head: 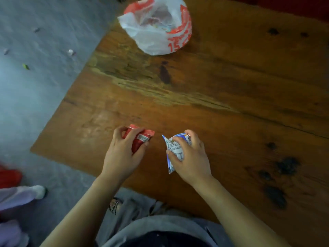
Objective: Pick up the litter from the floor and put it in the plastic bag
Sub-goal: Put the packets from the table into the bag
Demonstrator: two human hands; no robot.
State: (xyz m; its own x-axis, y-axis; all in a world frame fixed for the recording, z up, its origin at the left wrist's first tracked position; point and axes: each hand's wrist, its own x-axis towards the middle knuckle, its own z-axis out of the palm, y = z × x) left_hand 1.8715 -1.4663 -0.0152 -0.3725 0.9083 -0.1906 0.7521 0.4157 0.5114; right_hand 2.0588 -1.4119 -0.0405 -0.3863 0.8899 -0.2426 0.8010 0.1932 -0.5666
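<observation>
My left hand [122, 154] grips a red snack wrapper [140, 138] just above the near part of a wooden table [213, 97]. Beside it, my right hand [190, 157] grips a blue and white wrapper [173, 150]. The white plastic bag with red print [156, 27] stands open at the far edge of the table, with some litter visible inside. Small bits of litter lie on the grey floor at the left: a white scrap [70, 52], a green scrap [26, 66] and a pale one [6, 51].
The grey concrete floor [35, 104] runs along the table's left side. Another person's leg in pale purple trousers and a white shoe [38, 191] is at lower left, next to something red [8, 177]. My grey clothing fills the bottom middle.
</observation>
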